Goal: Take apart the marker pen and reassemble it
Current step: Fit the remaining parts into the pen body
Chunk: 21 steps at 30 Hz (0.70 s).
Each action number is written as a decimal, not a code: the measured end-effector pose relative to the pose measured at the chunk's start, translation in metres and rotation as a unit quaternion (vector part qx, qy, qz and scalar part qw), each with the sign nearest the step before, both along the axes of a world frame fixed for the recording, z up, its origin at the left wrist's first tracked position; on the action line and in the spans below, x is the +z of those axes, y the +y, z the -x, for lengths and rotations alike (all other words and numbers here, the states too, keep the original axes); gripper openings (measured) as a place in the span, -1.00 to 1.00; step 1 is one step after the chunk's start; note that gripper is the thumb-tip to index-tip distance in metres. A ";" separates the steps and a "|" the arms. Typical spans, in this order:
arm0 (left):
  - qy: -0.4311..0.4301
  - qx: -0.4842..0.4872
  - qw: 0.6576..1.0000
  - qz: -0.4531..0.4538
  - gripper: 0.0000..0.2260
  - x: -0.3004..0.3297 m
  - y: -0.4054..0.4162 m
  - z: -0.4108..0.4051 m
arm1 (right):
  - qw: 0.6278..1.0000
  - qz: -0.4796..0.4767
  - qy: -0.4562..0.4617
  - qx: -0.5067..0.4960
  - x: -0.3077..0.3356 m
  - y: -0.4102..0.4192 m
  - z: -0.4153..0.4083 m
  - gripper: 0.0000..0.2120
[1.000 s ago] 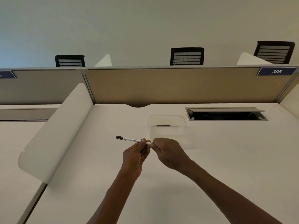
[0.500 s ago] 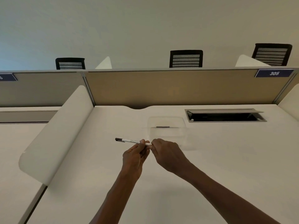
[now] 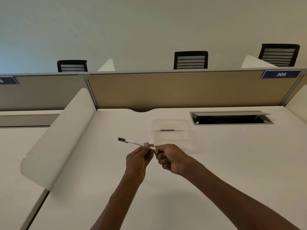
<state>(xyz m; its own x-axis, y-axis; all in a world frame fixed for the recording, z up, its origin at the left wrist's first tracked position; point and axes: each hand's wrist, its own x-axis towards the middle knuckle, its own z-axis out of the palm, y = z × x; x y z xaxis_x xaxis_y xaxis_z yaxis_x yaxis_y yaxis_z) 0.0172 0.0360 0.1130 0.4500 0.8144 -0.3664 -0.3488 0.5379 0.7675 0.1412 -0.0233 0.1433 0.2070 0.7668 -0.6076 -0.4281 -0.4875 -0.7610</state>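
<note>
Moved: basically nothing, both hands sit a touch nearer than before.
Left hand (image 3: 138, 159): pinching the marker pen (image 3: 136, 143) barrel above the desk (image 3: 232, 163), dark cap pointing far-left.
Right hand (image 3: 169, 157): fist closed over the pen's right end, hiding it.
Clear tray (image 3: 171, 130): just beyond, hard to make out, one small dark strip inside.
Cable hatch (image 3: 230, 117): far right, open, too dark to read.

1. Left hand (image 3: 138, 161): raised above the desk, fingers curled, thumb and fingertips pinching the marker pen (image 3: 134, 143).
2. Right hand (image 3: 171, 159): loosely fisted, fingertips closed on the pen's near end.
3. Both forearms bare, converging from below.
</note>
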 end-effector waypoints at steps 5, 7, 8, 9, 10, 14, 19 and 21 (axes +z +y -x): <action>-0.005 0.018 1.000 0.024 -0.84 0.000 0.000 -0.004 | 0.766 -0.102 -0.629 0.089 -0.015 -0.006 0.007 -0.59; -0.007 0.020 0.999 0.033 -0.85 0.002 0.002 -0.004 | 0.656 -0.144 -0.734 0.100 -0.022 -0.011 0.004 -0.62; -0.008 0.018 0.999 0.035 -0.87 0.002 0.002 -0.003 | 0.629 -0.163 -0.753 0.103 -0.024 -0.014 0.002 -0.64; -0.009 0.016 0.999 0.035 -0.88 0.003 0.003 -0.003 | 0.607 -0.180 -0.767 0.100 -0.025 -0.016 -0.001 -0.65; -0.008 0.013 0.999 0.034 -0.89 0.004 0.003 -0.003 | 0.583 -0.193 -0.783 0.096 -0.025 -0.018 -0.002 -0.67; 0.020 0.000 1.000 0.020 -0.89 0.008 0.004 -0.002 | 0.485 -0.225 -0.841 0.080 -0.024 -0.016 -0.008 -0.76; 0.022 -0.010 0.999 0.025 -0.88 0.009 0.002 -0.002 | 0.534 -0.235 -0.808 0.078 -0.025 -0.015 -0.007 -0.75; 0.017 -0.004 0.999 0.033 -0.88 0.007 0.001 -0.002 | 0.662 -0.195 -0.721 0.065 -0.020 -0.012 0.004 -0.68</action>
<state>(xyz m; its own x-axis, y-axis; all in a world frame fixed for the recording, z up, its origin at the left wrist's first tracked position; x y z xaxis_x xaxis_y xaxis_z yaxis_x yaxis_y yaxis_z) 0.0195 0.0375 0.1200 0.4422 0.7847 -0.4343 -0.3183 0.5900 0.7420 0.1372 -0.0353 0.1229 0.2722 0.8756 0.3991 0.9068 -0.0948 -0.4107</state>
